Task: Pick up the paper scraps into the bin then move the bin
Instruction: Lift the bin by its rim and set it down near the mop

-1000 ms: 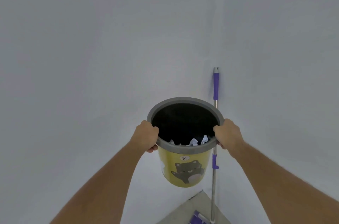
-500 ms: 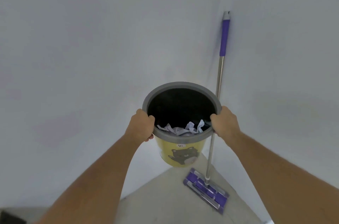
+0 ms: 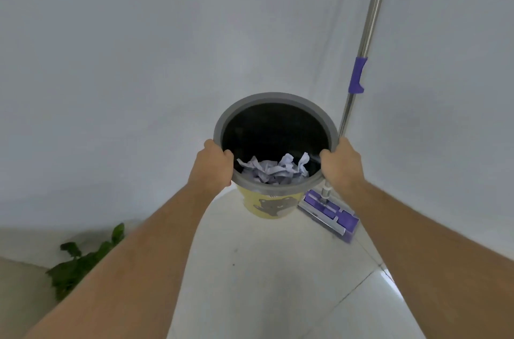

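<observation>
View has tipped down since half a second ago: more floor (image 3: 278, 269) in frame, mop handle top now cut off at the upper edge, and a green plant (image 3: 80, 261) has come in at lower left. Bin sits lower against the corner than before, grip on it unchanged.

My left hand (image 3: 212, 169) is clamped on the left side of the bin (image 3: 267, 208) rim, thumb hooked over the grey lip to the inside, fingers wrapped under on the outside. My right hand (image 3: 340, 165) does the same on the right side, thumb inside, rest outside. Both closed tight on the rim, both forearms stretched out in front of me.

Bin is upright, yellow body with a bear print facing me, grey ring on top, black inside. Cannot tell whether its base is touching the floor or just above it. It is in the corner where the two white walls (image 3: 139, 60) meet.

Paper scraps (image 3: 274, 172) are inside the bin, a crumpled pale pile at the bottom near side, below rim level.

Mop (image 3: 364, 44) leans in the corner just right of the bin, metal pole with a purple grip, purple flat head on the floor behind my right wrist. Pole passes close by the bin rim; contact unclear.
</observation>
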Demonstrator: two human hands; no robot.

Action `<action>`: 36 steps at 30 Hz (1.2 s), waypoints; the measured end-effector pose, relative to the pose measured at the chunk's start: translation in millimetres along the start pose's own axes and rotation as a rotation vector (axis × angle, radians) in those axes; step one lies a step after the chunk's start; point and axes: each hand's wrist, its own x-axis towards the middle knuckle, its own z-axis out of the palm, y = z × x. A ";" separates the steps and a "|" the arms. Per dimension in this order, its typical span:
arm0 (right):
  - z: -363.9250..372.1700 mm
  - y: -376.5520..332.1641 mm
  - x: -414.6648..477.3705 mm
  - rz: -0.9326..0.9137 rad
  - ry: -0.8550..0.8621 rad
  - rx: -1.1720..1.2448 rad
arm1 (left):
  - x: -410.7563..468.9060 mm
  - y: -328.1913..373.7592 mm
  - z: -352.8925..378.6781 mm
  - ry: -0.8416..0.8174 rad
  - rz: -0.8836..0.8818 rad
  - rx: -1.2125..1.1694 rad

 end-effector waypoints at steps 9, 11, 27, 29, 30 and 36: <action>156.2 165.9 42.4 0.044 0.043 0.000 | 55.4 -149.1 163.2 0.003 -0.007 0.023; 181.6 194.4 46.0 0.052 0.049 -0.012 | 63.0 -176.1 191.6 -0.007 -0.013 0.030; 272.2 293.7 49.1 0.064 -0.006 0.020 | 76.6 -277.3 283.7 -0.046 -0.056 0.078; 276.6 300.4 50.1 0.080 -0.011 0.032 | 76.7 -280.2 288.2 -0.042 -0.058 0.078; 278.1 303.2 50.8 0.084 -0.011 0.031 | 75.9 -281.0 290.7 -0.045 -0.057 0.078; 282.2 310.4 55.6 0.092 -0.002 0.029 | 75.3 -282.3 299.4 -0.036 -0.067 0.049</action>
